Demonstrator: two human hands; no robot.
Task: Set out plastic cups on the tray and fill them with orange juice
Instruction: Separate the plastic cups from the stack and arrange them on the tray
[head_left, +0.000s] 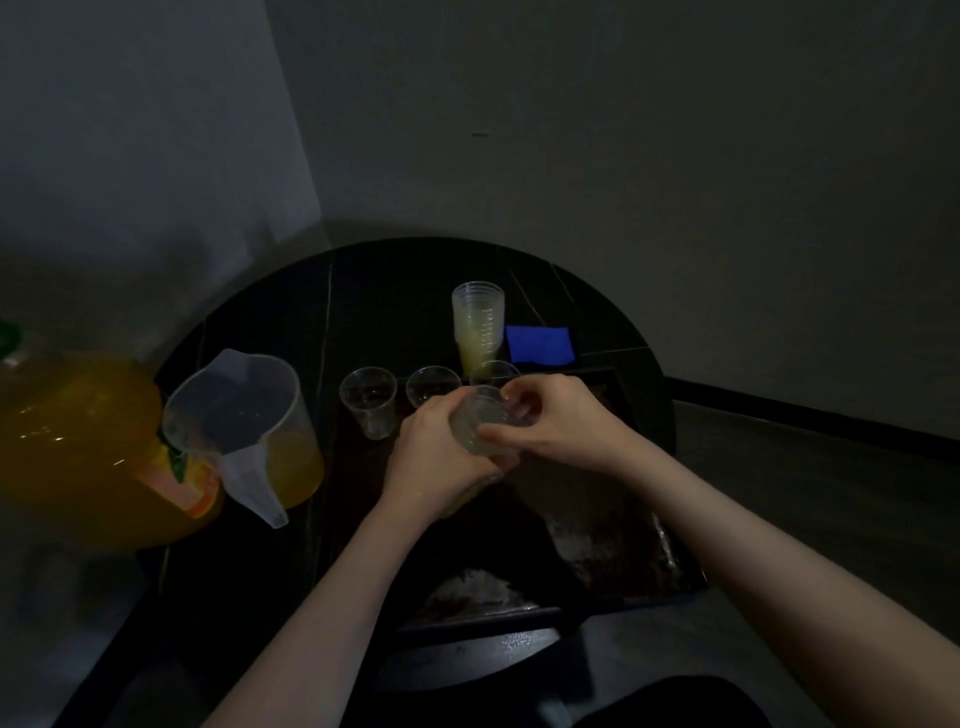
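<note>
Both hands meet over the dark worn tray (613, 540). My left hand (441, 457) grips a short stack of clear plastic cups (480, 423) lying on its side. My right hand (550, 421) pinches the rim of the outermost cup in that stack. Three empty clear cups stand in a row along the tray's far edge: one at the left (370, 402), one in the middle (431, 385), and one (496, 370) partly hidden behind my fingers. A taller stack of cups (478, 327) stands upright behind them.
A clear measuring jug (244, 431) with some orange juice stands left of the tray. A big bottle of orange juice (78, 447) sits further left at the table edge. A blue cloth (540, 344) lies at the back right. The round table (260, 332) is black.
</note>
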